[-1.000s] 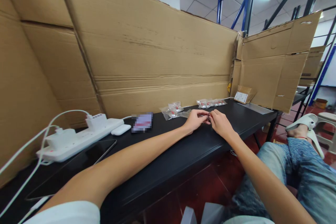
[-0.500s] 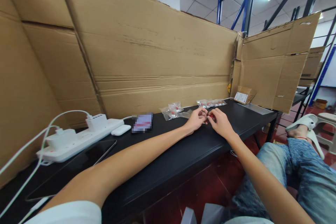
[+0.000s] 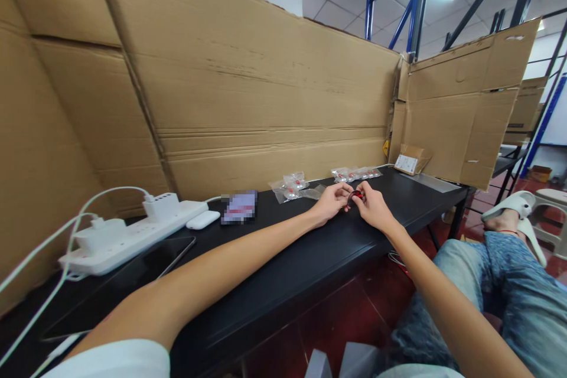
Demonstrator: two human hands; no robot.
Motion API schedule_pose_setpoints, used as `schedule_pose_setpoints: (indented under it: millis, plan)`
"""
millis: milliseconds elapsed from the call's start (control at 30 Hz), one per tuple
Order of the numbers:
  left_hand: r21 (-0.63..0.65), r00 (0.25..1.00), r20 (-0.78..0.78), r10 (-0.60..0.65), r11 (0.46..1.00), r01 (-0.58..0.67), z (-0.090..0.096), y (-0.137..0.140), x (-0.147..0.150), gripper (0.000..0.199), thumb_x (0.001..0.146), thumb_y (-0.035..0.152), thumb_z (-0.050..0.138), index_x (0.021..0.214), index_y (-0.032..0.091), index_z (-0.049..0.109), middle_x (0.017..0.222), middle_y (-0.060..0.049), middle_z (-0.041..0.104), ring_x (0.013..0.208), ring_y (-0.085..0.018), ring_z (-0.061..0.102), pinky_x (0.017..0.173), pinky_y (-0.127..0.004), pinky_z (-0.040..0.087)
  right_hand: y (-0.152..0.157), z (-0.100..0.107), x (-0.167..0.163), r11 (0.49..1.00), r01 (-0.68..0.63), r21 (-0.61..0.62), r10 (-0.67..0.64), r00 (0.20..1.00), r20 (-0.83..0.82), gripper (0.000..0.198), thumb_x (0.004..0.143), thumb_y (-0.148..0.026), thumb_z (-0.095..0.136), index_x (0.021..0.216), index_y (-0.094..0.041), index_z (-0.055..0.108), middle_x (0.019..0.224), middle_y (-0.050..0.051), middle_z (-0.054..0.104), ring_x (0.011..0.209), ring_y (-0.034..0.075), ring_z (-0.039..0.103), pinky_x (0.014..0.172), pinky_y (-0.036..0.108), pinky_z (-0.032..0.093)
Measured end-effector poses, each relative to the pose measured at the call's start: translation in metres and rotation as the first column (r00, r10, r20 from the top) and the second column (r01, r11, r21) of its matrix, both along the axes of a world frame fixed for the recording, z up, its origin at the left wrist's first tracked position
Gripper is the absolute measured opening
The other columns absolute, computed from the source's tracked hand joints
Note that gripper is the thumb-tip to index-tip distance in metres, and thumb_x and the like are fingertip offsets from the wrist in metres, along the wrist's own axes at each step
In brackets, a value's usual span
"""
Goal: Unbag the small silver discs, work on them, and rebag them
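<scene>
Between my two hands, over the black table point(image 3: 283, 266), is a small dark-red, ring-shaped thing point(image 3: 355, 194), too small to name more exactly. My right hand point(image 3: 371, 207) pinches it from the right with thumb and fingers. My left hand point(image 3: 330, 204) has its fingers curled closed at the ring's left side and seems to grip that edge. Just behind my left hand lie clear plastic bags point(image 3: 291, 188) with small red and silvery pieces. More such bags point(image 3: 354, 174) lie in a row further back, by the cardboard wall.
At the left are a white power strip point(image 3: 128, 242) with plugs and cables, a dark tablet point(image 3: 128, 277), a white case point(image 3: 203, 220) and a blurred-out phone point(image 3: 239, 207). A cardboard wall point(image 3: 274, 88) closes the back. A brown packet point(image 3: 413, 159) stands at the far right corner.
The red thing now shows as a ring between my fingers; before, only a bit of red was visible. My hands have stayed in nearly the same place.
</scene>
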State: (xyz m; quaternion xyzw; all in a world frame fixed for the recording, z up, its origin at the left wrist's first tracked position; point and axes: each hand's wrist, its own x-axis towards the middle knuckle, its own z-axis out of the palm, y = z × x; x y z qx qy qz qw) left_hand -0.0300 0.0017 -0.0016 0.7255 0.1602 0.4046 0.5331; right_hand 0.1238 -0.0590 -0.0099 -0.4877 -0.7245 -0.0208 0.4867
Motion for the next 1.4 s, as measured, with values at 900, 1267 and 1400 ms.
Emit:
schedule_pose_setpoints:
  millis: [900,1267,1400]
  plan:
    - [0.306,0.961,-0.083,0.263,0.925,-0.227,-0.002,0.003,0.0,0.01,0.079,0.022,0.058,0.076,0.018,0.049,0.067,0.003,0.052,0.055,-0.008,0.049,0.053,-0.02,0.041,-0.004,0.01,0.007,0.833,-0.492,-0.255,0.171,0.666,-0.726,0.023,0.065,-0.032,0.071,0.078,-0.016,0.06,0.055,-0.003,0.058,0.038,0.004,0.038,0.036,0.016,0.021]
    - [0.735,0.519,-0.268,0.812,0.521,-0.434,-0.004,0.006,-0.005,0.032,0.082,0.034,0.056,0.103,0.012,0.066,0.105,-0.016,0.06,0.104,-0.031,0.053,0.09,-0.041,0.041,0.003,0.003,0.013,0.915,-0.356,-0.192,0.015,0.505,-0.863,0.035,0.061,-0.035,0.082,0.08,-0.015,0.062,0.06,0.004,0.064,0.044,0.011,0.058,0.037,0.019,0.045]
    - [0.719,0.477,-0.367,0.799,0.569,-0.399,-0.005,0.005,-0.005,0.024,0.079,0.034,0.059,0.087,0.014,0.069,0.099,-0.017,0.063,0.102,-0.033,0.055,0.088,-0.041,0.04,0.004,0.002,0.013,0.905,-0.382,-0.188,0.04,0.515,-0.856,0.035,0.058,-0.03,0.085,0.08,-0.013,0.062,0.063,0.005,0.066,0.046,0.011,0.059,0.039,0.018,0.047]
